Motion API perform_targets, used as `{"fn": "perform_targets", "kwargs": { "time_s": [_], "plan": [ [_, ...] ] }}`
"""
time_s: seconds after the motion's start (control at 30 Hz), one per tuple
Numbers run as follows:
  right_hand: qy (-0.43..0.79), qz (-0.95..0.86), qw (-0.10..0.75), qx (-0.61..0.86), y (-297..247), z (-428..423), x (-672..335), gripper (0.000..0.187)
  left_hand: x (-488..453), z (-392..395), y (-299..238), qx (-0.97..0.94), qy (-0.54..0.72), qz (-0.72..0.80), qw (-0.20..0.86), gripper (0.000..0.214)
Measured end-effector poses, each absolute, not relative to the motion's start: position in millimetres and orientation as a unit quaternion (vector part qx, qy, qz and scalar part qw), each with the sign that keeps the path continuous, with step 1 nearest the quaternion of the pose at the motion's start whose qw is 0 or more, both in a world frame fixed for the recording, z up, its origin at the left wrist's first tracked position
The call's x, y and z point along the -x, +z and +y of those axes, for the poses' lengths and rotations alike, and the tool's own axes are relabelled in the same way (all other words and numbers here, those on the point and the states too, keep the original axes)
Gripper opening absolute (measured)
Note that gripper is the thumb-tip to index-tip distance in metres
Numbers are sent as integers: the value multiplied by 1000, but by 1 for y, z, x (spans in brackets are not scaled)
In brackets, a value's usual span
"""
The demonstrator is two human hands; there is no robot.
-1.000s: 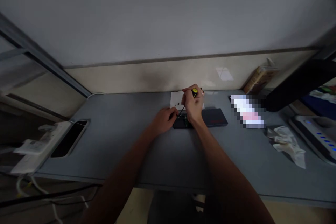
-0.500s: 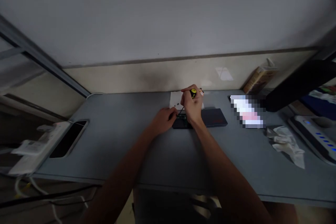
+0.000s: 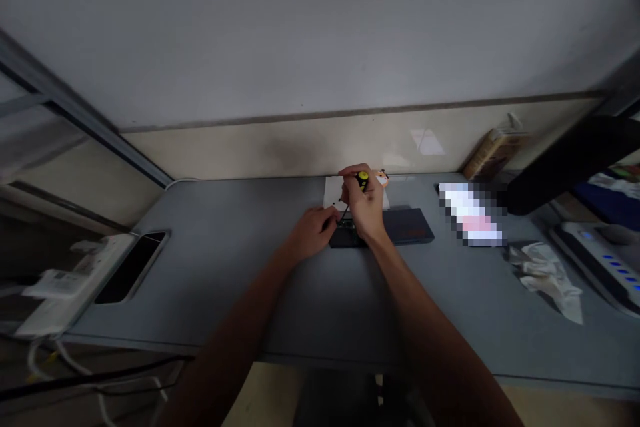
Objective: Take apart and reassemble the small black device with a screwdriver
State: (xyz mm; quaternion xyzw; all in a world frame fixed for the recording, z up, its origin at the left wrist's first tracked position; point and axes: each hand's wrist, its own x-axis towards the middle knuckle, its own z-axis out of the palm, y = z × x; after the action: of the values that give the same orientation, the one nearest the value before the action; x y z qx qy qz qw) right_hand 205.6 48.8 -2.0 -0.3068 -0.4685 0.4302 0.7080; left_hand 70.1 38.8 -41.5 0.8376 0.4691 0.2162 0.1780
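My right hand is shut around a screwdriver with a yellow-and-black handle, its thin shaft pointing down into a small dark flat device. My left hand grips the device's left side. Behind them lies a white sheet of paper with several tiny dark specks, perhaps screws. A dark rectangular case with red lettering lies right of the device. A small orange-and-white figure is partly hidden behind my right hand.
The grey desk meets a cream wall at the back. A black slot and a power strip lie left. To the right are a pixelated object, crumpled tissue, and a device with blue lights.
The screwdriver handle has shifted left as my right hand turns, showing more of the orange-and-white figure. My left hand and the device have barely moved.
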Motion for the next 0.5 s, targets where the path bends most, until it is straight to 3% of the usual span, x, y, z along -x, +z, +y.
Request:
{"fn": "perform_targets", "kwargs": {
  "time_s": [0.5],
  "plan": [
    [493,-431,685,320,-1,56,-217,50,-69,37,-40,-838,218,466,180,21]
  ]
}}
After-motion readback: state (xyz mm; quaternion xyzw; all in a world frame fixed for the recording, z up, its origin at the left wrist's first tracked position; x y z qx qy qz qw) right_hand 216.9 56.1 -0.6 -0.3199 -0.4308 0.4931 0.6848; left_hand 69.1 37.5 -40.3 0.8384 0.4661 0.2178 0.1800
